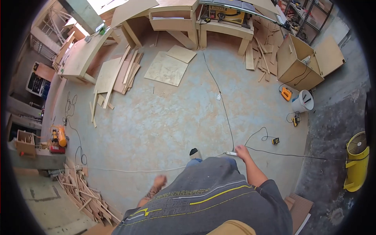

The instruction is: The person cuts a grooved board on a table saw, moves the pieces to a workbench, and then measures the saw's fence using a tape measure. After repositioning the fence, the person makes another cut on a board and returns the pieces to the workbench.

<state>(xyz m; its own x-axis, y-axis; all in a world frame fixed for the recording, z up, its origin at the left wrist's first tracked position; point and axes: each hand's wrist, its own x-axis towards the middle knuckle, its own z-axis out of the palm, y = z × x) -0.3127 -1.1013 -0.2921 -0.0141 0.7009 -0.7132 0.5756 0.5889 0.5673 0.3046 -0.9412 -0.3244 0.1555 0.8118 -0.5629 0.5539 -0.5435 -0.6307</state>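
My right hand (pixel 242 152) is low beside a white power strip (pixel 232 153) on the floor, its fingers curled in at the strip's right end. Whatever lies between those fingers is too small to make out. A dark cord (pixel 225 111) runs from the strip toward the far workbench, and another black cord (pixel 290 155) leads off to the right. My left hand (pixel 159 181) hangs over the floor near a pale cable (pixel 133 171), apart from any object. Motion blurs its fingers.
Plywood sheets (pixel 166 68) and wood strips (pixel 133 74) lie ahead, before workbenches (pixel 225 29) bearing a yellow table saw (pixel 225 15). At right are an orange power tool (pixel 286 93), a white bucket (pixel 302 102), a battery charger (pixel 275 141) and a yellow fan (pixel 356 160). Scrap wood (pixel 88 196) is piled left.
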